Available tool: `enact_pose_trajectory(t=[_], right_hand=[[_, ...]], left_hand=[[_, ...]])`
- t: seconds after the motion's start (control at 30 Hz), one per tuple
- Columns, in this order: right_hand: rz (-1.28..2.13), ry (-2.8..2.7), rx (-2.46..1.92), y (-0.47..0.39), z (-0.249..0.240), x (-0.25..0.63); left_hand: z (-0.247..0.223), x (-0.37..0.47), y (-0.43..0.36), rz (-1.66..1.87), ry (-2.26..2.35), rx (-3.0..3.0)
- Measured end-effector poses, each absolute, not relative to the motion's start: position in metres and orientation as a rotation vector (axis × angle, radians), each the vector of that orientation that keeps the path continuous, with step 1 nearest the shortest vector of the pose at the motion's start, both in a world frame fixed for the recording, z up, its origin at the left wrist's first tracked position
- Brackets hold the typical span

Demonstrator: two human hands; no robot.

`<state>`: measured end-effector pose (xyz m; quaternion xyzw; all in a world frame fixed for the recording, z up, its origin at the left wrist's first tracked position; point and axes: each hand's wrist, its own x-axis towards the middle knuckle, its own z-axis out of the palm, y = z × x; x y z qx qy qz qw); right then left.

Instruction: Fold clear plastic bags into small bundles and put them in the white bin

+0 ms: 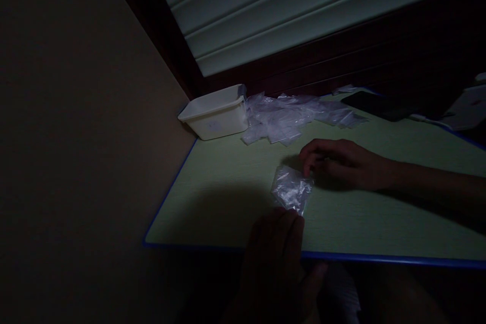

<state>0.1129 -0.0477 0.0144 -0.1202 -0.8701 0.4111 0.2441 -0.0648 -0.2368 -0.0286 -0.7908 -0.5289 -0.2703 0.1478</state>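
Observation:
A small clear plastic bag (291, 190) lies on the green tabletop, close to the front edge. My left hand (279, 248) is at that edge, fingers together and their tips on the bag's near end; the thumb reaches below the table edge. At the bag's upper right, my right hand (337, 162) has its fingers curled, with the fingertips at the bag's corner. Whether those fingertips pinch anything is too dark to tell.
At the back left stands a white plastic bin (218, 119). Beside it spreads a pile of clear bags (292, 114). A dark flat object (375, 104) and a white device (467, 106) lie to the right. A wall (94, 111) borders the left side.

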Motion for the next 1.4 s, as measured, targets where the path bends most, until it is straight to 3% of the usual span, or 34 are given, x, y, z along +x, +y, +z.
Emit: enact_pose_trajectory(t=[0.1, 0.3, 0.53, 0.93, 1.13, 1.4], right_hand=[[1.135, -2.515, -0.363, -0.047, 0.01, 0.111], [0.784, -2.461, -0.66, -0.032, 0.012, 0.118], [0.904, -2.953, -0.142, -0.04, 0.032, 0.129], [0.22, -3.034, -0.086, -0.071, 0.04, 0.126], [-0.088, -3.05, -0.256, -0.083, 0.031, 0.128], [0.248, -3.065, -0.474, -0.087, 0.038, 0.139]], left_hand=[[-0.03, -0.065, -0.238, -0.798, -1.533, -2.277], [-0.031, -0.065, -0.239, -0.794, -1.55, -2.289], [-0.028, -0.066, -0.238, -0.809, -1.554, -2.317], [-0.026, -0.066, -0.239, -0.818, -1.571, -2.345], [-0.024, -0.066, -0.24, -0.804, -1.58, -2.349], [-0.024, -0.068, -0.239, -0.765, -1.562, -2.352]])
